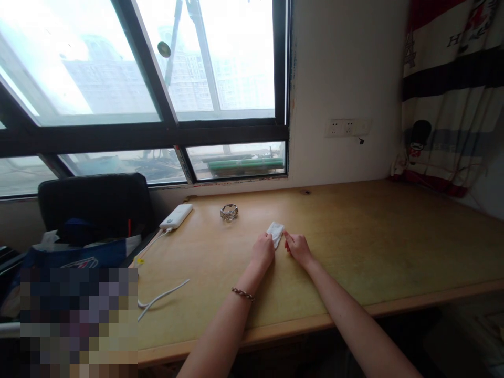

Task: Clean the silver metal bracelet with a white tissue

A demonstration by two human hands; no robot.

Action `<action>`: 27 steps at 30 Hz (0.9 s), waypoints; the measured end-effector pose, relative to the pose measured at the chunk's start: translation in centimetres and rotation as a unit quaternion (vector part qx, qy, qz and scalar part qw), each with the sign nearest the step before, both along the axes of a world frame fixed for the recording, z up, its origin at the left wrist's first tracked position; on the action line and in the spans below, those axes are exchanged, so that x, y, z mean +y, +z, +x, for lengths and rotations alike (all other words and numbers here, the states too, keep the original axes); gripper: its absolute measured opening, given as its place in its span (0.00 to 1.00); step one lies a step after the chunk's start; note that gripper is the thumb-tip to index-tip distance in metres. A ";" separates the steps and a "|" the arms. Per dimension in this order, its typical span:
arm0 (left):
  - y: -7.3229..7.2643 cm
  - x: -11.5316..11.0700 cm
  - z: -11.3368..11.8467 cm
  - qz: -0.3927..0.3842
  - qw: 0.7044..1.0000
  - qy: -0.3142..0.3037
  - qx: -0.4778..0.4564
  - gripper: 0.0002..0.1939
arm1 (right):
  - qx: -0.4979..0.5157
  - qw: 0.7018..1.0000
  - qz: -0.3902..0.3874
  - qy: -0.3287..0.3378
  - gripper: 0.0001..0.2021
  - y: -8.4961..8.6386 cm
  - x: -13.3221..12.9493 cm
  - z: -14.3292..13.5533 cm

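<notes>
A small white folded tissue [276, 230] is held up between my two hands, just above the wooden table [205, 315]. My left hand [263, 251] is closed on its left lower edge, thumb uppermost. At the right edge of the tissue, my right hand [298, 248] is curled with thumb and fingers pinched together on it. The fingertips of both hands are partly hidden. Beyond my left hand, a silvery openwork ring-shaped object [229, 212] sits on the table. A dark twisted bracelet [243, 294] is around my left wrist.
A white power bank [176, 217] with a white cable plugged in lies at the table's left edge. Another white cable [165, 295] lies nearer. A black chair [94, 202] with a blue bag [74, 261] stands left. Behind are a window, wall sockets [342, 127] and a curtain [452, 105].
</notes>
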State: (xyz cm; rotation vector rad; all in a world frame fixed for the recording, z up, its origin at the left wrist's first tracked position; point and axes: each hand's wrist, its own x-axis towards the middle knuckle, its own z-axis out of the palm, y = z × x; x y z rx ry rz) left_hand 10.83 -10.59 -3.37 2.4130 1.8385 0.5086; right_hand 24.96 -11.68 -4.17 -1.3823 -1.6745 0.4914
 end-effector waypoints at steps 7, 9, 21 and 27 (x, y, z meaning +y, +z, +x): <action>0.9 0.0 0.1 0.003 0.980 0.053 -0.192 0.10 | 0.021 1.000 0.008 -0.019 0.25 -0.3 0.4 0.0; 1.0 0.3 0.1 -0.006 0.944 0.052 -0.326 0.09 | 0.040 0.999 0.011 -0.034 0.22 -0.5 0.6 0.1; 1.7 1.2 0.2 -0.244 0.480 -0.022 -0.843 0.02 | 0.374 0.924 -0.022 -0.082 0.23 -0.3 1.8 0.3; 1.7 1.3 0.2 -0.278 0.435 -0.059 -0.855 0.03 | 0.551 0.805 -0.143 0.167 0.16 1.0 1.0 0.6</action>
